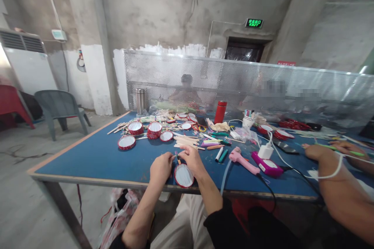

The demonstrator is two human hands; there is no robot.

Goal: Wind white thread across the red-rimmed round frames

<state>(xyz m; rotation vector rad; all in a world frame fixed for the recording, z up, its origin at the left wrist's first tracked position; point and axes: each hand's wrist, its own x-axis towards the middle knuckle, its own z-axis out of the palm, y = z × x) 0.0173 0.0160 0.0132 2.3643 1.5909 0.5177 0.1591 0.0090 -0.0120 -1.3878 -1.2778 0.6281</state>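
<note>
At the near edge of the blue surface (87, 159), one round white disc with red rim (184, 175) lies below the person's bent fingers. Left hand (161, 166) and right hand (191, 158) meet at one thin tan stick (179, 161); which one grips it, I cannot tell. This piece seems unfinished. To the right is one pink plastic glue gun (243, 161). Behind, two single discs and two stacks look already rimmed; loose flat wooden sticks (187, 141) seem left for use. Farther stand two bottles, one silver, one red.
</note>
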